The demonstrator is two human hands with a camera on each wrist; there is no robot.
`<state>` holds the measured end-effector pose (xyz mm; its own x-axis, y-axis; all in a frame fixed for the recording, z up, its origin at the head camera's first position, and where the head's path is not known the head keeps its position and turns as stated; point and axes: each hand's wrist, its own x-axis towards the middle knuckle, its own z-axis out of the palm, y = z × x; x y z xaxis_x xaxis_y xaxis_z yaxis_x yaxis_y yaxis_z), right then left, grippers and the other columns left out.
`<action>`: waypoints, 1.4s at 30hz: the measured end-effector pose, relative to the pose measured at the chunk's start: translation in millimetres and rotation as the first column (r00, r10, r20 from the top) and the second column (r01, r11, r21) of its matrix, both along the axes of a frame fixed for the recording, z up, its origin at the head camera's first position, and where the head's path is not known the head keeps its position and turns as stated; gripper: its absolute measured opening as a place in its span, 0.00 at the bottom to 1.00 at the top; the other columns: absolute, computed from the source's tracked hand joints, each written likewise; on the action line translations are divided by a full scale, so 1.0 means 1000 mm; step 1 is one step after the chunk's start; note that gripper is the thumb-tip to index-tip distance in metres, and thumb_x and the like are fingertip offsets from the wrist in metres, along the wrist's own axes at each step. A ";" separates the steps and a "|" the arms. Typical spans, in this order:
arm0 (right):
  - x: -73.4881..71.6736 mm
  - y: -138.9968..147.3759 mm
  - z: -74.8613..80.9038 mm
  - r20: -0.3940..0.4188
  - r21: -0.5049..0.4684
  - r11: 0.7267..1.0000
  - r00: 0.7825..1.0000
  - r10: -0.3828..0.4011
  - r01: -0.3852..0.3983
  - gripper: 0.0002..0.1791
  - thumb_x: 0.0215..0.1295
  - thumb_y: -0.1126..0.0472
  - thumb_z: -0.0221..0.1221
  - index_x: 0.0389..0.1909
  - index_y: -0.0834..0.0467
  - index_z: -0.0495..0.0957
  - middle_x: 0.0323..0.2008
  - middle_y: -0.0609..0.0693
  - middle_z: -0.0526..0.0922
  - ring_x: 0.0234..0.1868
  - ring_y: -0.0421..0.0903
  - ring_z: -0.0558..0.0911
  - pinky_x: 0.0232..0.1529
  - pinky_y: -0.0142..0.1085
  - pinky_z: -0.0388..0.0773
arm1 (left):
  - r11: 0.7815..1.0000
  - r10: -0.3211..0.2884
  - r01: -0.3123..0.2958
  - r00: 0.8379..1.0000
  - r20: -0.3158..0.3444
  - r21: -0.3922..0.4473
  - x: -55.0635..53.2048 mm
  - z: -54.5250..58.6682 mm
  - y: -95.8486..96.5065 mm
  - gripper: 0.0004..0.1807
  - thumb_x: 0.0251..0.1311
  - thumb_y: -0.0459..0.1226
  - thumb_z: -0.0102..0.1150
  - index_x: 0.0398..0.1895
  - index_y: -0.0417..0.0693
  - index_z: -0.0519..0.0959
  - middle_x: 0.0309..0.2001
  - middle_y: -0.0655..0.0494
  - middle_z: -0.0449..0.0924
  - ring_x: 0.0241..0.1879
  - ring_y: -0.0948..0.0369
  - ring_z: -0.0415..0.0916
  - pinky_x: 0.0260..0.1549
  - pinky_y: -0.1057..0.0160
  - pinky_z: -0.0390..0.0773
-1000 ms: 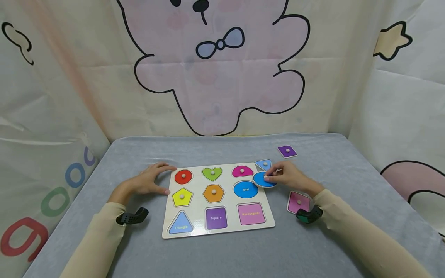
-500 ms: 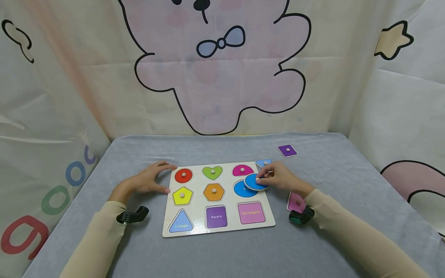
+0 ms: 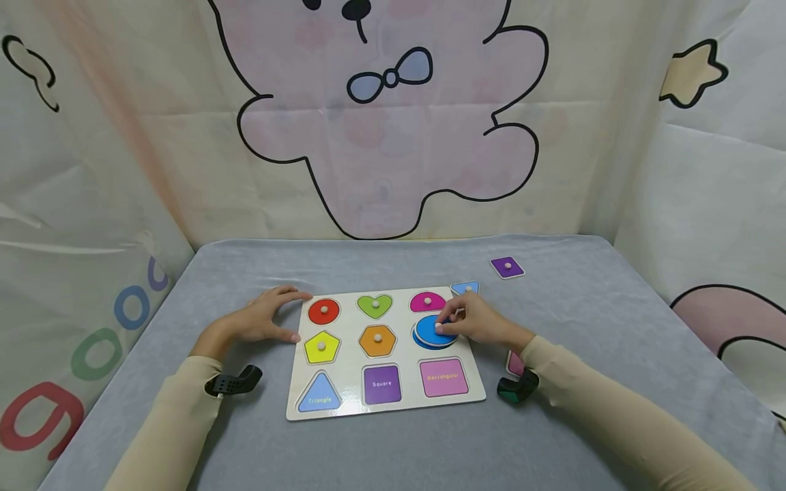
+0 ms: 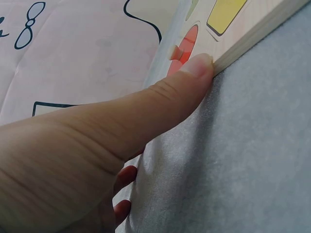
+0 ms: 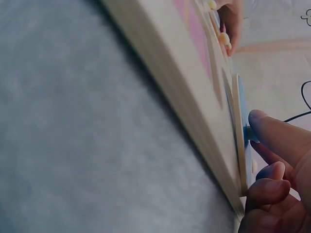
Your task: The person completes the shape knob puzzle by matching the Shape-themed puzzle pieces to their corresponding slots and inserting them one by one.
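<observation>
My right hand (image 3: pixel 479 320) pinches the knob of a blue oval puzzle piece (image 3: pixel 433 329) between thumb and fingertips. The piece overlaps the oval recess at the right of the white shape puzzle board (image 3: pixel 402 406), a blue rim showing below it. In the right wrist view the oval piece (image 5: pixel 240 136) stands close over the board's face, slightly tilted to it. My left hand (image 3: pixel 260 319) rests at the board's left edge, thumb and fingers spread. In the left wrist view its thumb (image 4: pixel 197 68) touches the board's edge beside the red piece (image 4: pixel 189 43).
Triangle, square and rectangular recesses (image 3: pixel 445 387) line the board's near row. A blue triangle piece (image 3: pixel 464 287) lies at its far right corner, a purple square piece (image 3: pixel 507 266) beyond. A pink piece (image 3: pixel 514 363) is partly hidden by the right wrist. Knobbed pieces fill other recesses.
My right hand has carried the blue oval piece leftward and nearer, from beside the board's right edge to over the oval recess. My left hand has stayed at the board's left edge.
</observation>
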<state>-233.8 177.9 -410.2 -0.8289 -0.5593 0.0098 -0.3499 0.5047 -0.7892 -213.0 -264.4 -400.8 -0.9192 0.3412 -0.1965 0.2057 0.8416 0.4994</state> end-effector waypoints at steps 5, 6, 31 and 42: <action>0.003 -0.003 -0.002 0.014 -0.016 1.000 1.000 -0.003 0.003 0.07 0.62 0.63 0.70 0.36 0.64 0.87 0.25 0.49 0.74 0.30 0.43 0.71 0.27 0.26 0.65 | 1.000 -0.009 0.009 1.000 -0.003 0.000 0.000 0.000 0.000 0.47 0.50 0.53 0.76 0.74 0.59 0.66 0.77 0.37 0.52 0.75 0.33 0.47 0.67 0.21 0.50; 0.003 -0.003 -0.002 0.018 -0.019 1.000 1.000 -0.003 0.004 0.07 0.62 0.63 0.70 0.36 0.64 0.87 0.25 0.49 0.74 0.30 0.43 0.70 0.27 0.26 0.65 | 1.000 -0.014 0.014 1.000 -0.006 0.000 0.000 0.000 -0.001 0.47 0.50 0.53 0.76 0.74 0.58 0.66 0.77 0.37 0.52 0.75 0.33 0.47 0.67 0.21 0.50; 0.006 -0.009 0.001 0.021 -0.002 1.000 1.000 0.020 -0.020 0.06 0.60 0.64 0.70 0.34 0.64 0.87 0.21 0.46 0.70 0.25 0.39 0.68 0.26 0.25 0.63 | 1.000 -0.018 0.018 1.000 -0.004 0.008 -0.002 -0.002 -0.001 0.47 0.51 0.52 0.76 0.74 0.58 0.66 0.77 0.36 0.52 0.75 0.33 0.47 0.67 0.21 0.51; 0.005 -0.011 0.005 0.035 0.035 0.998 0.998 0.053 -0.054 0.06 0.62 0.63 0.70 0.34 0.63 0.86 0.23 0.45 0.70 0.27 0.40 0.69 0.28 0.25 0.64 | 1.000 -0.012 0.012 1.000 -0.002 0.010 -0.001 -0.002 -0.001 0.47 0.50 0.52 0.76 0.74 0.58 0.66 0.78 0.36 0.52 0.75 0.33 0.46 0.67 0.21 0.51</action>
